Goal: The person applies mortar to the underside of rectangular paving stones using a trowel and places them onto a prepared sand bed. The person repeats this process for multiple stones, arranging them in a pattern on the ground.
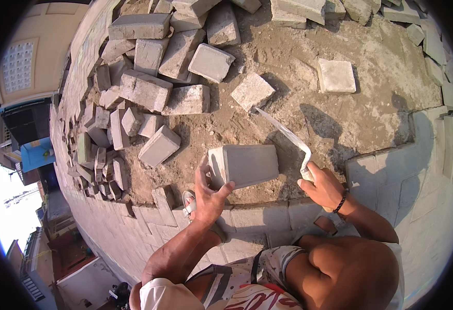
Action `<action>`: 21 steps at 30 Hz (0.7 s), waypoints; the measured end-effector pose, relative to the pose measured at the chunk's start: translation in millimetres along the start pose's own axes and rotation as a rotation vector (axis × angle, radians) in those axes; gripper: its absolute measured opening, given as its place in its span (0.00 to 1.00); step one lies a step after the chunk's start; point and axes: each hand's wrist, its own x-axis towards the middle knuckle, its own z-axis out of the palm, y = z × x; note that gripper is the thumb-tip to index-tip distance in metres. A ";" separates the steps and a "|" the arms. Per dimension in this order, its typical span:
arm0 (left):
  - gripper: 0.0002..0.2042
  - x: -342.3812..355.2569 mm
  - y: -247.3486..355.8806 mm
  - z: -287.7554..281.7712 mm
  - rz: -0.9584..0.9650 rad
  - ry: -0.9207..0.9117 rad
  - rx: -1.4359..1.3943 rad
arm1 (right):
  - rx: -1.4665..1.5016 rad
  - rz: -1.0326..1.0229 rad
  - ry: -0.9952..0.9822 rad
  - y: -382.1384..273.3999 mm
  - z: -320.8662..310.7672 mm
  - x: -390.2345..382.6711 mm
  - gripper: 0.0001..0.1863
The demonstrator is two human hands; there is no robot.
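My left hand is closed around the left end of a grey concrete paving block, thumb on the near side and fingers at the far side. The block is held over the sandy ground, tilted so its end face shows. In my right hand is the handle of a trowel, gripped in a fist. Its narrow pale blade points away to the left, and the tip reaches the near corner of a loose square block. I cannot tell whether the tip touches that block.
Loose blocks lie heaped on the left and far side. A single block sits on the sand at the right. Laid paving borders the sand nearby and continues right. My sandalled foot is beside my left hand.
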 end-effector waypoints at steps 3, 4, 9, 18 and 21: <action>0.45 -9.7 -5.6 2.7 0.115 -0.058 0.159 | -0.035 -0.067 -0.047 -26.5 -19.5 -11.4 0.17; 0.45 -14.1 -3.3 3.3 0.153 -0.089 0.208 | -0.067 -0.082 -0.076 -36.3 -24.1 -14.5 0.17; 0.46 -26.1 -8.9 11.0 0.333 -0.097 0.406 | -0.203 -0.153 -0.337 -21.2 -6.6 -11.8 0.19; 0.52 -53.0 -43.0 23.1 0.130 -0.028 0.204 | -0.028 -0.080 -0.386 -31.8 -24.5 -14.0 0.21; 0.54 -56.1 -52.2 37.9 0.022 -0.048 -0.038 | -0.149 0.152 -0.508 3.7 -19.5 8.2 0.19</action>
